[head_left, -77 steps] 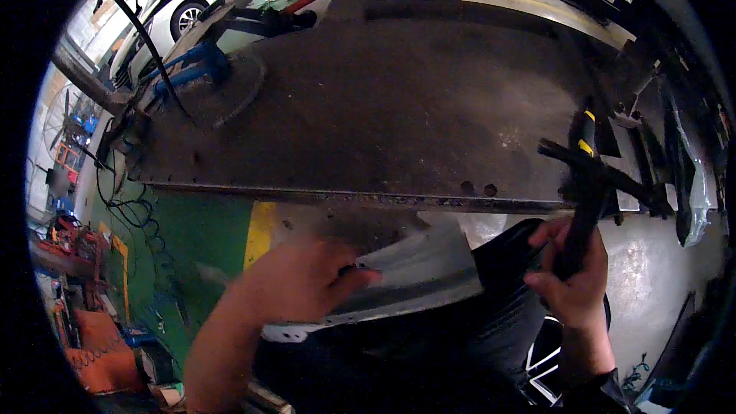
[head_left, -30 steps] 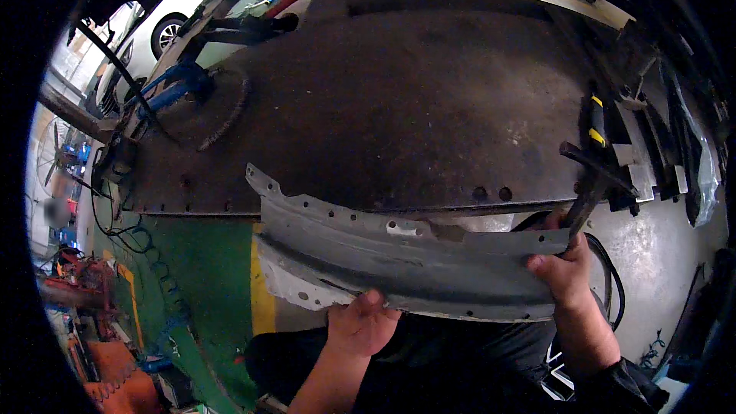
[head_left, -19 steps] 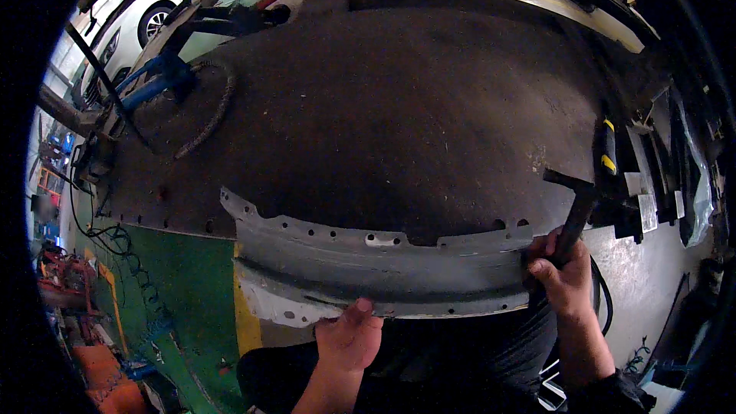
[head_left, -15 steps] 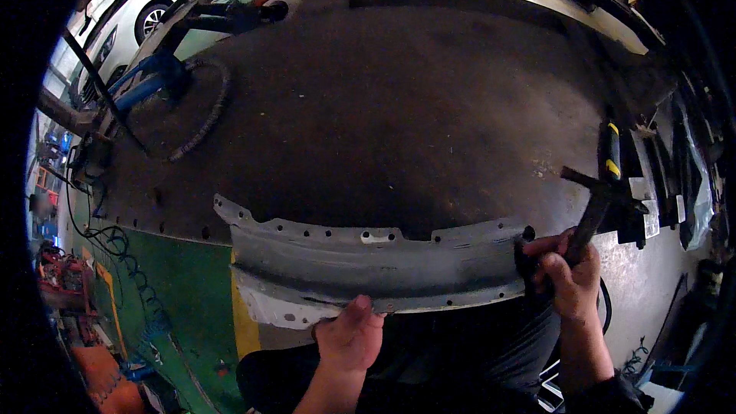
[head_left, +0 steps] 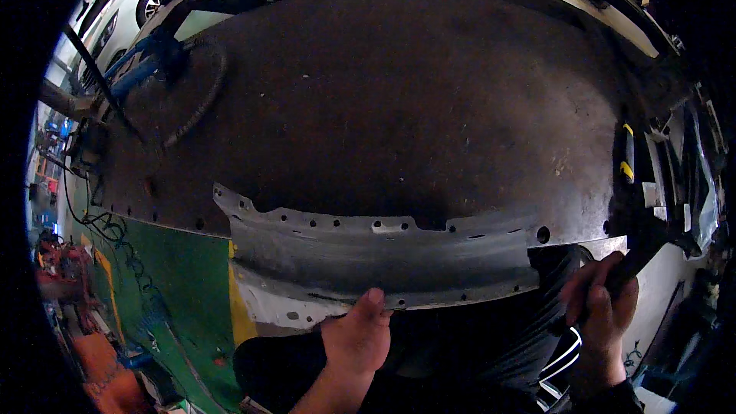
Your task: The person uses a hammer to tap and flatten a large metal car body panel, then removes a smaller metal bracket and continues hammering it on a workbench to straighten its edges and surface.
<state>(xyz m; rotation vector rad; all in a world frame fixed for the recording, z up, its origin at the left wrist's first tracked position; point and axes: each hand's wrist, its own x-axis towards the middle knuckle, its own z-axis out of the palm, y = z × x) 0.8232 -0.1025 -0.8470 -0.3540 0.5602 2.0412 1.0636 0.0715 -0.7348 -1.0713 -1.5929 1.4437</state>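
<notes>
A long grey sheet-metal panel [head_left: 383, 259] with holes along its flanged edges rests across the near edge of a dark metal table [head_left: 414, 123]. Its near side overhangs toward my lap. My left hand [head_left: 356, 341] is closed on that near edge, thumb on top, fingers hidden underneath. Off the panel's right end, my right hand [head_left: 603, 303] grips the handle of a hammer [head_left: 642, 249]. The hammer's dark head lies beyond the fist, apart from the panel, and its outline is hard to make out in the shadow.
A yellow-and-black tool [head_left: 628, 153] lies on the table's right side. A blue tool [head_left: 142, 65] with a hose sits at the far left. A coiled air hose [head_left: 142, 280] hangs over the green floor [head_left: 165, 276]. A white car [head_left: 115, 23] stands beyond.
My right hand has swung the hammer rightward and down, away from the panel's right end. The left hand keeps its grip; the panel sits slightly tilted compared with before.
</notes>
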